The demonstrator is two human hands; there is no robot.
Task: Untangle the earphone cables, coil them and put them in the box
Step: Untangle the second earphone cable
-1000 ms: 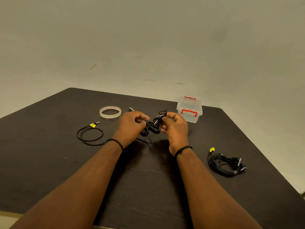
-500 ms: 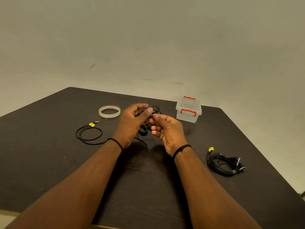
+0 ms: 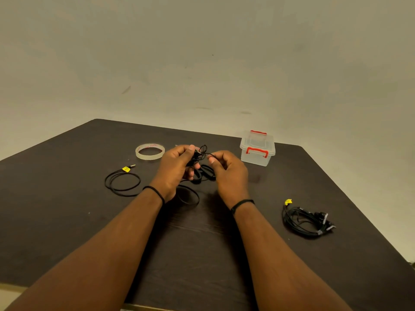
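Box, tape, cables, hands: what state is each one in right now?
Box: lid on, red latches down, standing on the table.
Tape roll: lying flat, untouched.
Held earphone cable: tangled knot pinched between both hands, loops trailing to the table.
Left hand: gripping the knot.
Right hand: pinching a strand.
Earphone bundle at right: tangled, lying loose.
Table: dark, bearing everything.

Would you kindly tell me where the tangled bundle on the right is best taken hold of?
I'd pinch the bundle at its far-left end, just below the yellow tag, coming from above. That end stands clear of the knot, while the earbuds and loops pile up toward the right. It lies flat on the table, so a side approach offers little.
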